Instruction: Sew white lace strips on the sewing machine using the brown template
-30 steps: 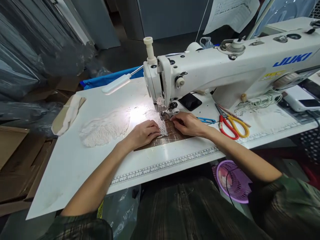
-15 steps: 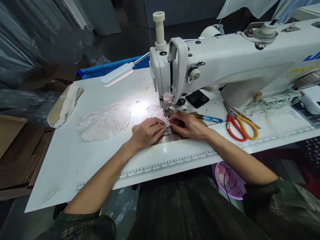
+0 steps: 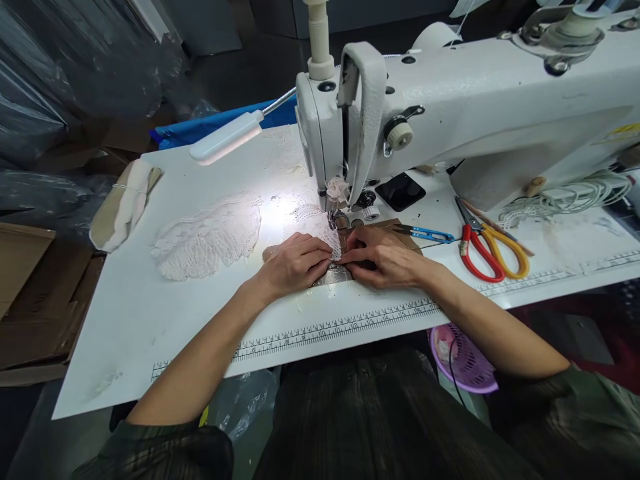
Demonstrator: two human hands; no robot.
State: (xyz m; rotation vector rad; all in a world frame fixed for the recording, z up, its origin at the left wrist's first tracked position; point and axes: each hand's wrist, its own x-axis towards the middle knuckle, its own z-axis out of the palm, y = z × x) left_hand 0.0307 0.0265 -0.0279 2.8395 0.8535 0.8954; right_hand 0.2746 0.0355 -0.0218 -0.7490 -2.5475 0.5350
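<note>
White lace fabric lies under the presser foot of a white sewing machine. My left hand rests on the left of the lace, its closed fingertips pressed on the near edge. From the right, my right hand pinches that edge between thumb and forefinger. The fingertips of both hands almost meet just in front of the foot. Beneath them is a brown plate with a metallic strip. Further left on the table lies a gathered piece of white lace.
Red-and-yellow scissors and blue thread snips lie to the right. Behind the snips is a black phone-like slab. A lit lamp hangs over the table. A printed ruler follows the front edge; a purple basket stands below.
The view has come slightly closer to the machine. My right hand has shifted a little down, and both hands' fingertips sit lower on the lace edge, farther from the foot.
</note>
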